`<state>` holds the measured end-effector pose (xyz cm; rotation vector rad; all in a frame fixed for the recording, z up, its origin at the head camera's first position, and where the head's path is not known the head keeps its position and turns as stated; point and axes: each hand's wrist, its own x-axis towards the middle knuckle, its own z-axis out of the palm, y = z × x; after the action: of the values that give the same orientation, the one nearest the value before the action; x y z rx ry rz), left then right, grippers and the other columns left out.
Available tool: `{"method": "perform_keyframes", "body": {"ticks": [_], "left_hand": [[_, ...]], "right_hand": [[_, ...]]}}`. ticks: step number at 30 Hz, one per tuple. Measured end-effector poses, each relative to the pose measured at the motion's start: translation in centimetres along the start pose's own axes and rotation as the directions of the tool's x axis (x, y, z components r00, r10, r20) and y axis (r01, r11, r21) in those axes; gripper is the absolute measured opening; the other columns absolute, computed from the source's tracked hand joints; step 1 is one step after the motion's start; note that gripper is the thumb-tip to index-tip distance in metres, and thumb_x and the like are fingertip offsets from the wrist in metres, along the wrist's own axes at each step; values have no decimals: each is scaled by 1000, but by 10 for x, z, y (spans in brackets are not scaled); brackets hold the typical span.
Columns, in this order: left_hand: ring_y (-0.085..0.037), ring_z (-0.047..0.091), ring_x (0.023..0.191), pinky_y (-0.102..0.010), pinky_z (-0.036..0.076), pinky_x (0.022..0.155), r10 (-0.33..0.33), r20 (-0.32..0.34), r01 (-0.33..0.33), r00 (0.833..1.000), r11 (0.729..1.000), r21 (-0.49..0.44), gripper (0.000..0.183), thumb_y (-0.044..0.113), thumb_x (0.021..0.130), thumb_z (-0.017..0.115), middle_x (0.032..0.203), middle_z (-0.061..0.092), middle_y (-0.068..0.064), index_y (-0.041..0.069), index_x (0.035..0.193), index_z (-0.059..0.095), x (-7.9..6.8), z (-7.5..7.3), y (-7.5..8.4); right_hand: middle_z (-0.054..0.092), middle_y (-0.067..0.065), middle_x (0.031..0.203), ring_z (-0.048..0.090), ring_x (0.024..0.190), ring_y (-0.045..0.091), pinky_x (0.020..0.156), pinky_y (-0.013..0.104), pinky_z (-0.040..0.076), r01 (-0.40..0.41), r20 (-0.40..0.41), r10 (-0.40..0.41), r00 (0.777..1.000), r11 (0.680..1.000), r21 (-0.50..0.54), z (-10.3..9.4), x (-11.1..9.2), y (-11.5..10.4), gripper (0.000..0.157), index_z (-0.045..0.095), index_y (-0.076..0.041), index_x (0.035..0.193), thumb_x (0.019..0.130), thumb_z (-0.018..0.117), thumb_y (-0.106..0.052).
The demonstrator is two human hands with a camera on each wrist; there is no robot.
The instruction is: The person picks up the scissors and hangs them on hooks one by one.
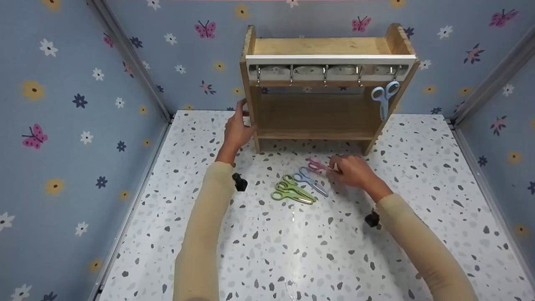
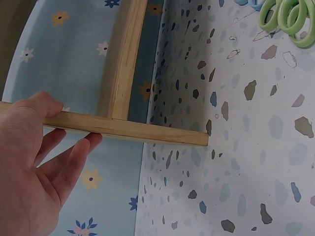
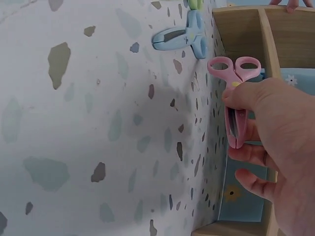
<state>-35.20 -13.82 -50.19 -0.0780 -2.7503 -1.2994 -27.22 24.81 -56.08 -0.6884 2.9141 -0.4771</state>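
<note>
My left hand [image 1: 239, 131] grips the left side board of a wooden shelf rack [image 1: 317, 136], its thumb on one face and fingers on the other, as the left wrist view [image 2: 37, 157] shows. Between thumb and fingers, my right hand [image 1: 353, 170] pinches pink scissors [image 3: 236, 105] by the blade part, handle loops pointing away from the palm. Blue scissors [image 1: 310, 182] lie on the table to the left of that hand. Farther left, two green scissors [image 1: 292, 194] overlap. Another blue pair [image 1: 384, 98] hangs from the rack's rightmost hook.
Several metal hooks [image 1: 325, 75] line a white-edged strip across the rack's upper front. The rack stands at the back of the speckled table [image 1: 267, 251]. Flower-patterned walls [image 1: 83, 146] enclose the back and both sides.
</note>
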Motion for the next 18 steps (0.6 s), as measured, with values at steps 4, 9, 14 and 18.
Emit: {"method": "perform_keyframes", "body": {"ticks": [4,9,14,18], "left_hand": [[-40,74,132,-54,63,111,0,0,0,1000,1000,-14,82,12,105,75,155,67,-20,22,175,31,0,0,1],[-39,72,136,-53,63,113,-11,5,11,1000,1000,-10,83,12,105,75,156,66,-20,22,175,30,0,0,2],[-38,72,135,-53,62,114,-25,7,25,1000,1000,-5,84,12,106,75,156,66,-19,23,175,29,0,0,3],[-41,73,132,-56,62,110,-9,-4,9,1000,1000,4,85,12,105,74,156,67,-19,23,176,29,-1,0,2]], "right_hand": [[79,12,88,63,68,21,64,39,54,-6,-6,6,1000,1000,-10,-7,-1,0,18,79,-8,117,102,80,-18],[79,11,88,63,68,20,64,36,53,-7,-15,6,1000,1000,-5,-13,-1,0,17,79,-8,117,103,79,-18],[78,12,86,62,67,22,65,38,53,15,-67,-16,998,1000,-11,-18,-2,1,13,77,-8,112,102,80,-16],[79,13,87,66,68,24,64,43,57,48,-110,-53,992,998,-41,-21,-2,2,12,76,-8,109,102,81,-16]]}}
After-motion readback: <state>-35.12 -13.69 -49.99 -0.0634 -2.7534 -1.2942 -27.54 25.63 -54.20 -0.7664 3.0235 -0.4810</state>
